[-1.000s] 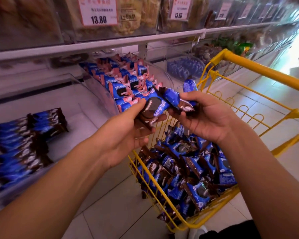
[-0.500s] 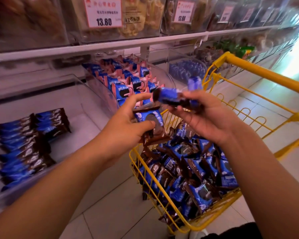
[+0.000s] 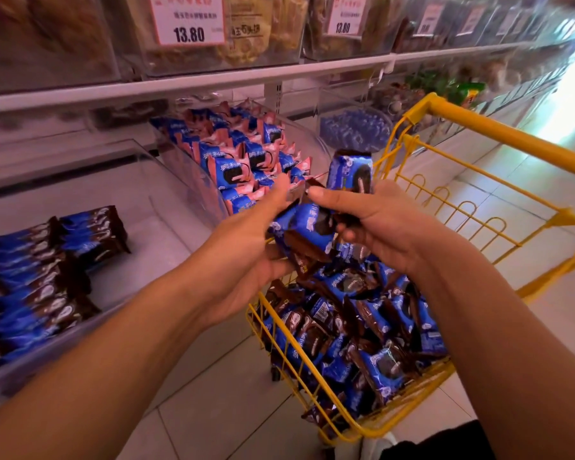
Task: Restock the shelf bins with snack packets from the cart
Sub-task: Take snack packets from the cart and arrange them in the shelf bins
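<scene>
Blue-and-brown snack packets [image 3: 352, 330] fill the yellow cart [image 3: 485, 127], and both hands meet just above its near corner. The left hand [image 3: 246, 257] cups a bundle of packets [image 3: 307, 234] with curled fingers, while the right hand [image 3: 382, 227] pinches an upright packet [image 3: 350, 172] and touches the bundle; a partly stocked clear bin [image 3: 166, 207] on the shelf holds rows of matching packets [image 3: 44, 280] at left

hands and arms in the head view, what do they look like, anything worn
Both forearms are bare as far as the frame shows: no sleeves, gloves, watch or bands. The left hand and right hand show no rings or markings; the nails look short and plain.
</scene>
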